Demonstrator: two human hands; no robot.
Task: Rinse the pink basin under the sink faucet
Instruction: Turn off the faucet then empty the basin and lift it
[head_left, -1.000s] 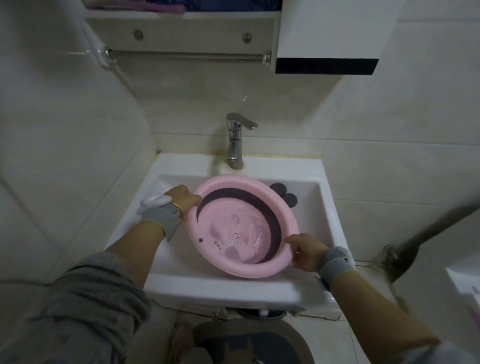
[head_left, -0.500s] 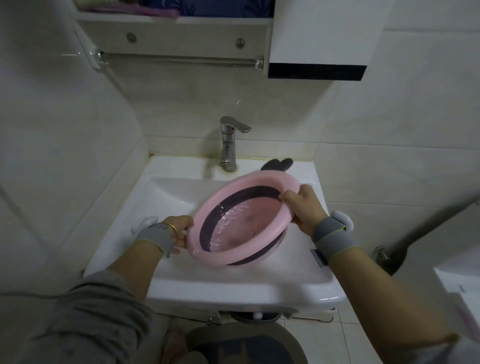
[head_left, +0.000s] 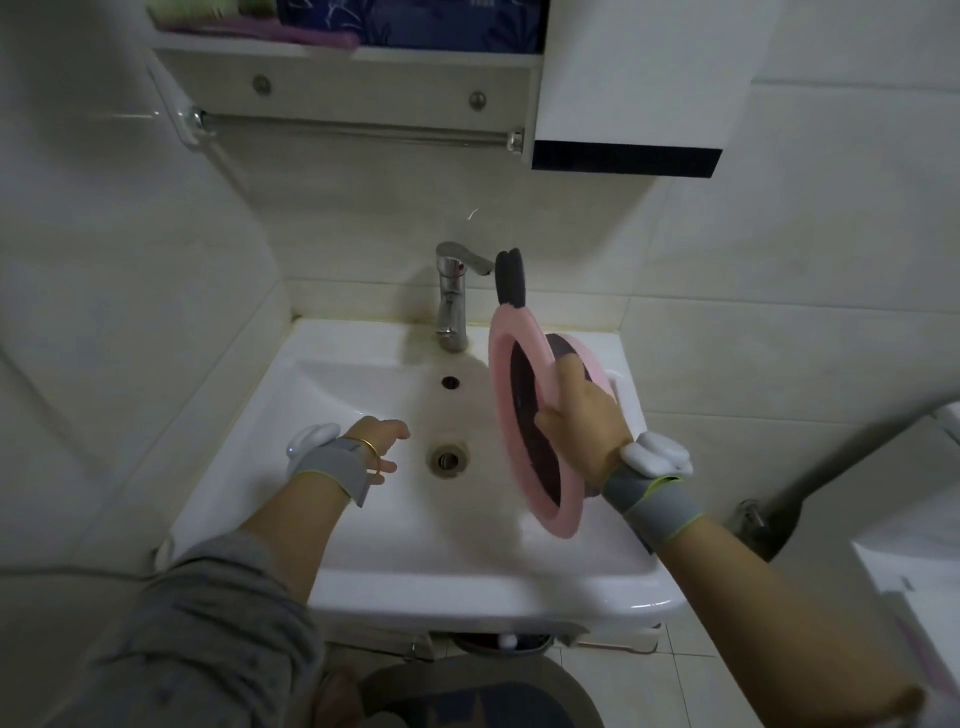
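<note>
The pink basin (head_left: 506, 374) with a dark inner band and dark ear-shaped handle stands nearly on edge over the right side of the white sink (head_left: 363, 530), its opening facing left. My right hand (head_left: 582, 415) grips its rim from the right. My left hand (head_left: 376, 449) hovers low in the sink bowl near the drain (head_left: 448, 458), fingers apart and holding nothing. The chrome faucet (head_left: 453, 296) stands at the back, left of the basin; no water stream is visible.
A towel bar (head_left: 358, 130) and shelf with folded cloths hang above the faucet, beside a white cabinet (head_left: 639, 78). Tiled walls close in on both sides. A dark pipe (head_left: 831, 467) slants at the right. A mat lies on the floor below.
The basin has been tipped from lying in the sink up onto its edge and carried right. My left hand let go of its rim; only my right hand holds it now.
</note>
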